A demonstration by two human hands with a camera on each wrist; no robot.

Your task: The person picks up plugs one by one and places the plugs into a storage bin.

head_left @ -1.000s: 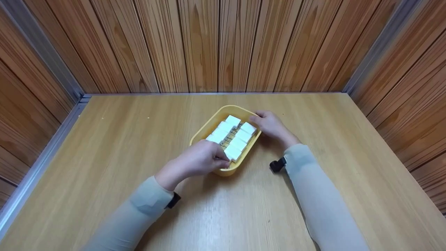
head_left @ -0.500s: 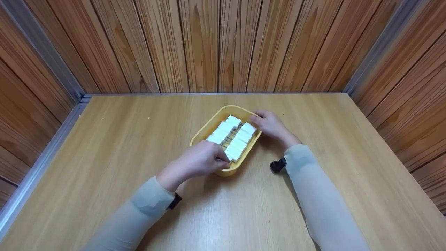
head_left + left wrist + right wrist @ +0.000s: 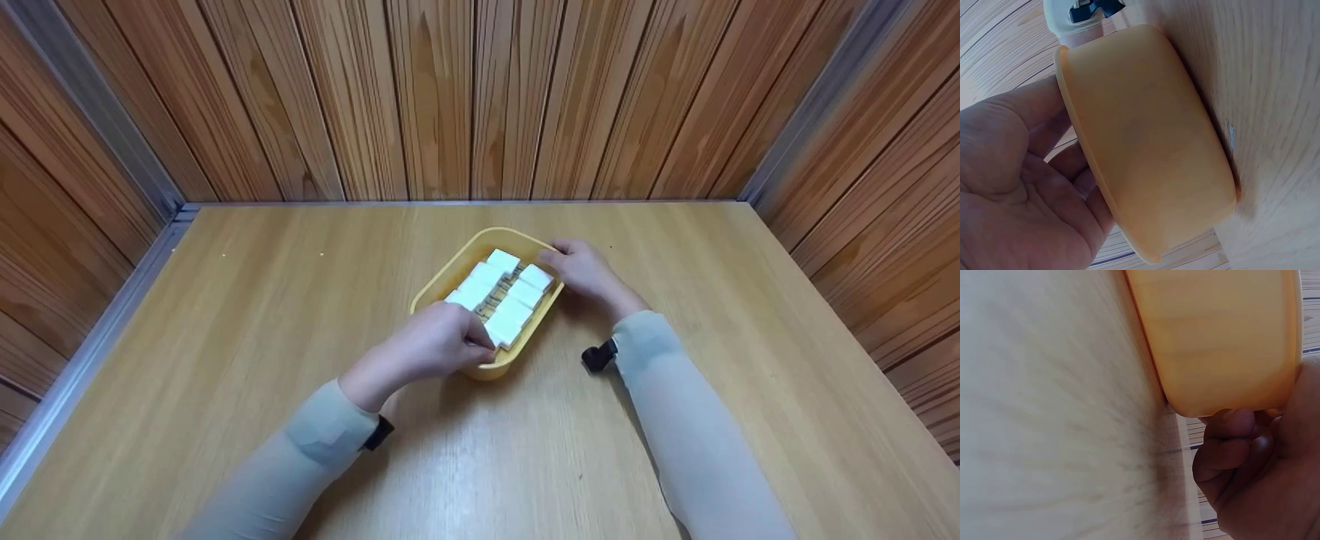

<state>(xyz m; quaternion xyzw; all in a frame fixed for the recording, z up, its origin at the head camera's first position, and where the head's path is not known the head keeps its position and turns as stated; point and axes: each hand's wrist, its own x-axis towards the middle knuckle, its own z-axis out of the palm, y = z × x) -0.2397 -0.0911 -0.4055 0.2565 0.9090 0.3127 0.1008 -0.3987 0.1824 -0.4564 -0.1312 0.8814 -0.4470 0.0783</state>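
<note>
A yellow plastic basin [image 3: 450,274] stands on the table, turned at a slant. Inside lie several white rectangular blocks [image 3: 512,309] in two rows, with a dark-marked yellowish strip [image 3: 491,296] between them. My left hand [image 3: 439,339] reaches over the near rim with bent fingers, the tips down by the nearest blocks. In the left wrist view the basin's wall [image 3: 1140,135] hides those fingertips, so what they hold is not visible. My right hand [image 3: 585,271] grips the basin's far right corner, thumb at the rim; its curled fingers [image 3: 1224,453] lie against the outside in the right wrist view.
The wooden table [image 3: 300,315] extends around the basin on all sides. Wood-panelled walls [image 3: 435,97] rise at the back and both sides, with a metal rail [image 3: 82,352] along the left edge. Tiny pale specks lie at the table's back left.
</note>
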